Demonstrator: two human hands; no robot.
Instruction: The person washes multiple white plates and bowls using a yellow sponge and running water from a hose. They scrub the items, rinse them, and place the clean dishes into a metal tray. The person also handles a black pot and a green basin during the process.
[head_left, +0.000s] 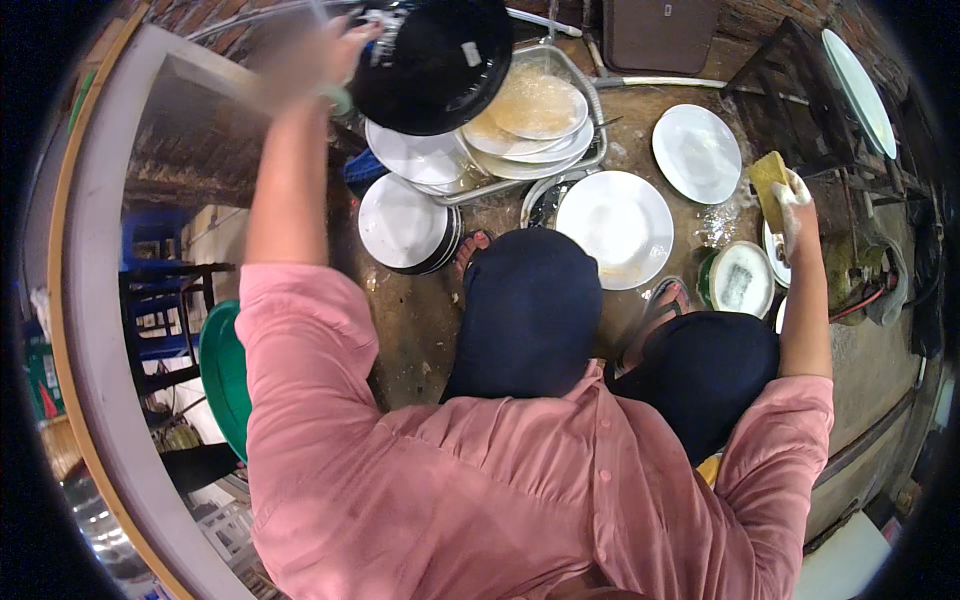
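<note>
At the upper left, my left hand (351, 46) grips the rim of a large black round plate (431, 79), partly blurred by motion. The plate is held tilted over a metal basin (596, 97) of stacked white plates (551, 109), the uppermost with yellowish residue or suds. My right hand (796, 196), flecked with foam, holds a yellow sponge (769, 180) on the right. Below the sponge sits a green tub (742, 281) with white foam and a dark patch inside. An oval white plate (697, 154) lies on the wet floor left of the sponge.
Before my knees, a white plate (615, 229) rests partly over a round container (534, 202). Another stack of plates (405, 221) stands to the left. A black rack (795, 97) holding a pale plate (859, 94) is at right; a green round tray (225, 375) is at left.
</note>
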